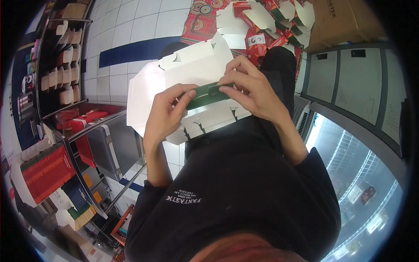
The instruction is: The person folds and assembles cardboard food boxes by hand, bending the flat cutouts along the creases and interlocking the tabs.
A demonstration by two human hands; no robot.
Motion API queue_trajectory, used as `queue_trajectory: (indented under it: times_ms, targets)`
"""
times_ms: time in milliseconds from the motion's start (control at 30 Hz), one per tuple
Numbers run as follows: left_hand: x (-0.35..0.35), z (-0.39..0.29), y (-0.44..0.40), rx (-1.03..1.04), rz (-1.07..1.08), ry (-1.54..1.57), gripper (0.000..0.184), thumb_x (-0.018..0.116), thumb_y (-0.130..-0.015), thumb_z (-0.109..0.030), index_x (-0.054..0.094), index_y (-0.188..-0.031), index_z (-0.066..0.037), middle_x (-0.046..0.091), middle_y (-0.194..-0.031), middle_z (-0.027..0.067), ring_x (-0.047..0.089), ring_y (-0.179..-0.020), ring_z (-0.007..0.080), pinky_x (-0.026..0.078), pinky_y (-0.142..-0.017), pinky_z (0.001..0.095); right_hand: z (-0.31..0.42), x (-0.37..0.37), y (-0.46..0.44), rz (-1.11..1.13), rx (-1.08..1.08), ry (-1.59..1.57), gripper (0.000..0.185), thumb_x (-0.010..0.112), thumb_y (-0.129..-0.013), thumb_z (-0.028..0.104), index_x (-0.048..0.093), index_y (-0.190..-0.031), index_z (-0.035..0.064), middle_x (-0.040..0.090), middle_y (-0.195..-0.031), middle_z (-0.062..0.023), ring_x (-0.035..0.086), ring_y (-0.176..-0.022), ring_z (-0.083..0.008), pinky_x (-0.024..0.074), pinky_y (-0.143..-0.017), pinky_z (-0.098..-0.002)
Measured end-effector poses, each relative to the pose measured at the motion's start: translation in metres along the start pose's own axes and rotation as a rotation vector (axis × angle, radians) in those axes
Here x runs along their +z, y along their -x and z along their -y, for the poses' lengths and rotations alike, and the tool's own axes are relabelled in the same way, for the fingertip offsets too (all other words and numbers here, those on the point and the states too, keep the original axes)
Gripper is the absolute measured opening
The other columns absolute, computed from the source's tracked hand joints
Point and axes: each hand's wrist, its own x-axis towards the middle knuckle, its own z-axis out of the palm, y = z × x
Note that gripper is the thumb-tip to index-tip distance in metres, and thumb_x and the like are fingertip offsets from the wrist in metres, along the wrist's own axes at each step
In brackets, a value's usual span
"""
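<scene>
An unfolded white cardboard box blank (148,94) with slotted tabs lies across my lap. A dark green flap (203,97) runs across its middle, between my two hands. My left hand (168,111) pinches the flap's left end between thumb and fingers. At the right end, my right hand (248,87) grips the same flap, thumb below and fingers above. Part of the blank's lower edge, with its cut tabs, shows under my hands. Whether the green flap is one piece with the white blank, I cannot tell.
Several red and white flat cartons (257,26) lie on a red patterned mat (200,24) ahead. A large brown carton (349,22) stands at the right, by grey lockers (358,83) and a lit glass-front cabinet (349,161). Shelves with stacked boxes (61,78) line the left.
</scene>
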Motion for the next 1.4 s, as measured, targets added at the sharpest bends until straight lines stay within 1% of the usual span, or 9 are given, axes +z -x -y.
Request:
queue_trajectory:
  times_ms: [133, 367, 467, 633, 833, 933, 1067, 1167, 1400]
  targets:
    - [-0.004, 0.005, -0.002, 0.181, -0.088, -0.052, 0.023, 0.07, -0.108, -0.013, 0.081, -0.124, -0.002, 0.078, -0.094, 0.011, 0.068, -0.079, 0.0162, 0.054, -0.073, 0.0317, -0.002, 0.02, 0.003, -0.347, 0.041, 0.108, 0.019, 0.081, -0.096, 0.001, 0.074, -0.113, 0.003, 0.061, -0.112, -0.0074, 0.065, -0.08, -0.0167, 0.0536, -0.068, -0.0308]
    - [-0.005, -0.013, 0.008, 0.206, -0.098, -0.143, 0.022, 0.071, -0.104, -0.008, 0.083, -0.122, -0.004, 0.076, -0.091, 0.0131, 0.071, -0.078, 0.0202, 0.054, -0.072, 0.0313, -0.001, 0.017, 0.0, -0.268, -0.124, 0.189, 0.019, 0.085, -0.091, 0.001, 0.079, -0.108, 0.0053, 0.064, -0.117, -0.0085, 0.065, -0.078, -0.0188, 0.0558, -0.068, -0.0313]
    - [-0.004, -0.019, 0.01, 0.214, -0.125, -0.185, 0.021, 0.071, -0.104, -0.006, 0.083, -0.12, -0.004, 0.075, -0.09, 0.0133, 0.072, -0.079, 0.0214, 0.055, -0.071, 0.032, -0.001, 0.016, -0.002, -0.278, -0.305, 0.247, 0.023, 0.084, -0.089, -0.004, 0.082, -0.11, 0.0049, 0.065, -0.12, -0.0079, 0.06, -0.079, -0.0117, 0.0466, -0.062, -0.0261]
    - [-0.004, -0.017, 0.01, 0.304, -0.101, -0.232, 0.021, 0.072, -0.101, -0.002, 0.081, -0.12, -0.003, 0.075, -0.092, 0.0139, 0.073, -0.079, 0.0249, 0.056, -0.072, 0.0346, -0.001, 0.018, -0.006, -0.071, -0.168, 0.06, 0.023, 0.085, -0.087, 0.001, 0.081, -0.109, 0.0077, 0.069, -0.122, -0.0072, 0.067, -0.083, -0.0189, 0.0578, -0.071, -0.0328]
    - [-0.002, -0.028, 0.021, 0.416, -0.074, -0.206, 0.028, 0.08, -0.096, -0.009, 0.078, -0.124, -0.009, 0.075, -0.097, 0.0121, 0.076, -0.082, 0.0299, 0.059, -0.069, 0.0382, 0.011, 0.019, -0.008, -0.018, -0.321, 0.265, 0.022, 0.088, -0.089, 0.003, 0.08, -0.109, 0.0072, 0.067, -0.128, -0.0121, 0.071, -0.087, -0.0191, 0.0583, -0.075, -0.0331]
    - [0.004, -0.046, 0.032, 0.439, -0.207, -0.399, 0.03, 0.086, -0.089, -0.005, 0.077, -0.119, -0.004, 0.074, -0.096, 0.0124, 0.075, -0.079, 0.0277, 0.059, -0.07, 0.0344, 0.003, 0.047, -0.001, -0.437, -0.322, 0.084, 0.053, 0.092, -0.089, 0.011, 0.066, -0.133, 0.0014, 0.052, -0.148, -0.0161, 0.071, -0.1, -0.0216, 0.0587, -0.087, -0.0352]
    - [0.023, -0.043, 0.03, 0.768, -0.59, -0.259, 0.033, 0.082, -0.079, 0.002, 0.079, -0.111, -0.007, 0.074, -0.098, 0.0107, 0.077, -0.084, 0.0299, 0.061, -0.07, 0.0376, -0.008, 0.083, -0.002, -0.301, -0.049, -0.345, 0.061, 0.085, -0.092, 0.005, 0.055, -0.145, 0.0022, 0.058, -0.142, -0.0135, 0.064, -0.124, -0.0289, 0.0506, -0.111, -0.0454]
    - [0.034, -0.041, 0.028, 0.902, -0.713, -0.21, 0.039, 0.079, -0.072, 0.007, 0.079, -0.109, -0.006, 0.076, -0.107, 0.0121, 0.08, -0.095, 0.0319, 0.065, -0.075, 0.0373, -0.002, 0.097, 0.011, -0.019, -0.136, -0.411, 0.056, 0.08, -0.095, 0.004, 0.054, -0.144, 0.0025, 0.062, -0.135, -0.0135, 0.065, -0.126, -0.0259, 0.0529, -0.108, -0.0437]
    - [0.051, -0.027, 0.018, 0.878, -0.738, -0.101, 0.035, 0.079, -0.073, 0.009, 0.077, -0.105, -0.004, 0.076, -0.116, 0.0104, 0.08, -0.111, 0.0326, 0.068, -0.082, 0.0394, -0.038, 0.124, 0.022, -0.025, 0.097, -0.633, 0.047, 0.081, -0.096, 0.011, 0.06, -0.138, 0.0034, 0.068, -0.127, -0.0104, 0.067, -0.122, -0.0206, 0.0551, -0.102, -0.0383]
